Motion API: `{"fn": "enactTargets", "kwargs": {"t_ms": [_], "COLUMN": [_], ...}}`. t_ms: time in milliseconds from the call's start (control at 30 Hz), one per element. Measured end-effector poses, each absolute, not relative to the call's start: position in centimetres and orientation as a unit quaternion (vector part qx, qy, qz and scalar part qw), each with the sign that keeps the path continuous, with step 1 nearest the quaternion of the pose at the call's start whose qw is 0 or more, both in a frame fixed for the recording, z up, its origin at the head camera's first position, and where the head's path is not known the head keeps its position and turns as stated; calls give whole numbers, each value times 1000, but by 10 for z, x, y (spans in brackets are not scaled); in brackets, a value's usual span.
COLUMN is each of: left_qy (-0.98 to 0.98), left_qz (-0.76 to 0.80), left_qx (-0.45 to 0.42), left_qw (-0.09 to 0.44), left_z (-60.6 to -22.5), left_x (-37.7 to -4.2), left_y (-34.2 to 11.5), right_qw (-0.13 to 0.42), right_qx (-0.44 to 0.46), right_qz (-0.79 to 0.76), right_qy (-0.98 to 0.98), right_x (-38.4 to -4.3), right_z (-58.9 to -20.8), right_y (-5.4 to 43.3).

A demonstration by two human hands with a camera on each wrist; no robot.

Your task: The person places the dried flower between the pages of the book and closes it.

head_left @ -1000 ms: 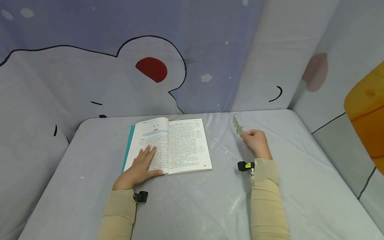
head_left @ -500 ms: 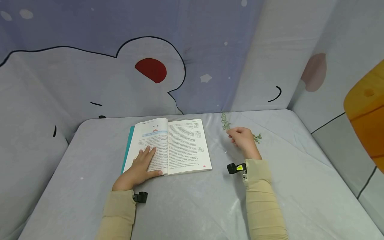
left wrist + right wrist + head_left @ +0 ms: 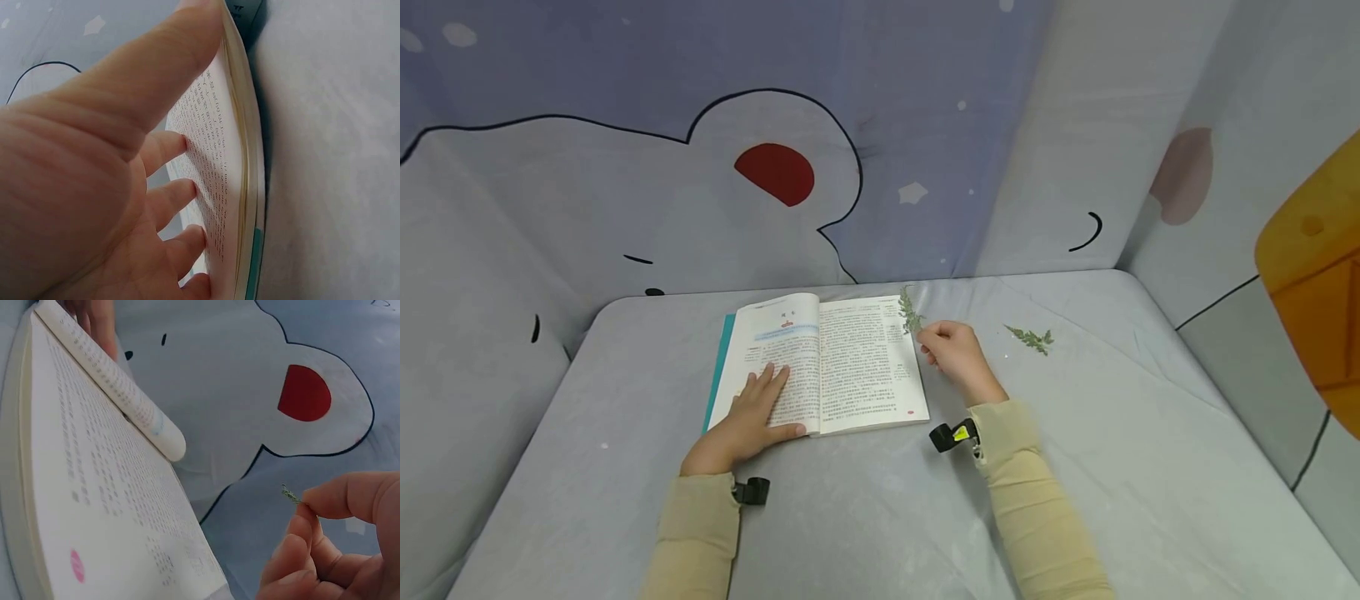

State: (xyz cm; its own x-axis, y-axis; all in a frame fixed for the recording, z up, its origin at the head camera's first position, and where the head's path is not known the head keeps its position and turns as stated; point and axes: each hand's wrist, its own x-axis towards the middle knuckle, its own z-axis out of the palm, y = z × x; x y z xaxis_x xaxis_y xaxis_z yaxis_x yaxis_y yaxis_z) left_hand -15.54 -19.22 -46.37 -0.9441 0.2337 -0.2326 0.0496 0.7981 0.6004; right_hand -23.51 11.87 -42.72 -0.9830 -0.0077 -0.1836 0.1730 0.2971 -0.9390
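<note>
An open book (image 3: 865, 375) with a teal cover edge lies on the grey cloth surface. My left hand (image 3: 748, 421) rests on its left page, fingers spread and thumb along the lower edge near the spine. Between thumb and forefinger, my right hand (image 3: 957, 354) pinches a green leafy sprig (image 3: 909, 312), its tip pointing away and overlapping the right page's upper corner in the head view. In the right wrist view the same sprig (image 3: 290, 494) shows small at the fingertips, apart from the page. A second sprig (image 3: 1032, 338) lies on the cloth to the right of that hand.
The surface under the book is covered in wrinkled grey cloth (image 3: 850, 517). Behind it rises a fabric wall (image 3: 925, 125) printed with a cartoon bear outline. On the right side panel is an orange printed shape (image 3: 1315, 283).
My right hand has carried the pinched sprig leftward, from over the cloth to the book's right page edge. The second sprig, earlier hidden behind that hand, now shows. My left hand stays put.
</note>
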Motion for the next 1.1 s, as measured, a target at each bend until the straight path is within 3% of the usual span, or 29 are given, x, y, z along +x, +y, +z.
{"fn": "enactTargets", "kwargs": {"t_ms": [700,1100], "left_qy": [934,936], "left_qz": [316,311], "left_qx": [79,81], "left_qw": [149,146], "left_z": [-459,-462], "left_x": [-154,-155], "left_y": [-192,-193], "right_qw": [172,138], "right_qx": [-35,-25], "right_qz": [-659,-609], "right_qy": [731,781], "right_x": [-204,-202], "right_z": [-464,-473], "right_y": [51,37]}}
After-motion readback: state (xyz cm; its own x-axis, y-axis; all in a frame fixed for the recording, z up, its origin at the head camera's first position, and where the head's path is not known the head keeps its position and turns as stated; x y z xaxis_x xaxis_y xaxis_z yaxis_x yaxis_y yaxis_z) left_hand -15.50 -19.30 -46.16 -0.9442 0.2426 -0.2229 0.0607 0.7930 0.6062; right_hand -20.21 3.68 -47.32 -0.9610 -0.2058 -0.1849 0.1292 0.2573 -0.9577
